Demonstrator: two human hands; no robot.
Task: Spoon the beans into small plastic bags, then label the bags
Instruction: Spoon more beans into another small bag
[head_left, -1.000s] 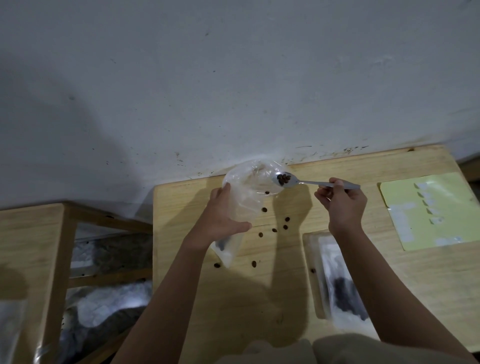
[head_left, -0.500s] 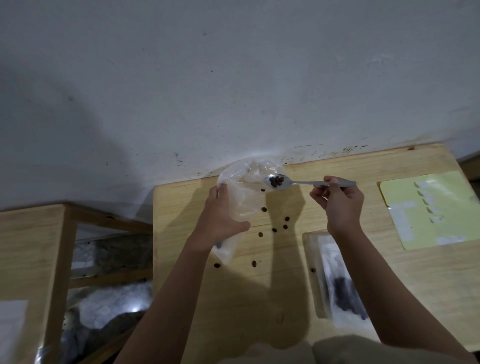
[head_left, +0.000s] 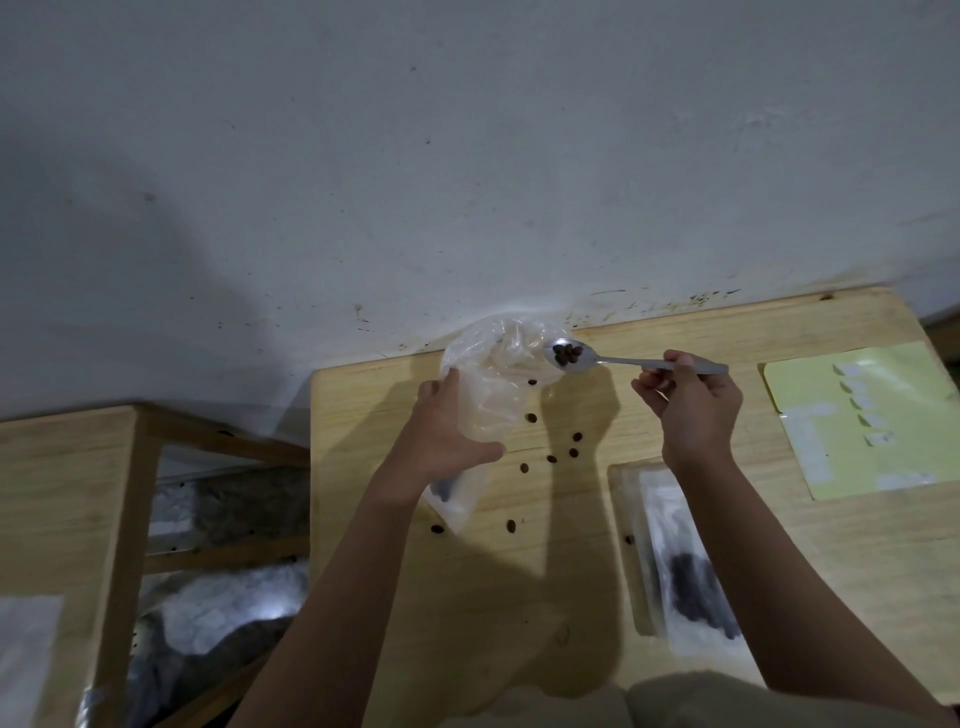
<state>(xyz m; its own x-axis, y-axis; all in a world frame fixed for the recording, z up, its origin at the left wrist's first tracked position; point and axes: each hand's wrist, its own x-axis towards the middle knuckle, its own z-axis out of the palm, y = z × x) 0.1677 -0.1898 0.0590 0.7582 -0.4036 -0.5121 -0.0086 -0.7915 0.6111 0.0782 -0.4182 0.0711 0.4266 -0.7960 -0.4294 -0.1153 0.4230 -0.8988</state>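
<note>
My left hand (head_left: 445, 434) grips a clear plastic bag (head_left: 493, 379) around its middle and holds it upright above the wooden table (head_left: 571, 571); a few dark beans sit in its bottom corner. My right hand (head_left: 691, 402) pinches the handle of a metal spoon (head_left: 597, 359). The spoon's bowl carries several brown beans and rests at the right rim of the bag's open mouth. Several loose beans (head_left: 558, 452) lie scattered on the table below.
A yellow label sheet (head_left: 872, 415) with white stickers lies at the right. A clear tray with a bag of dark beans (head_left: 680, 561) sits under my right forearm. A grey wall stands behind; a wooden frame (head_left: 119, 499) with bags is at left.
The spoon's bowl moved left toward the bag's mouth and now sits at its right rim. The bag and my left hand stayed nearly still.
</note>
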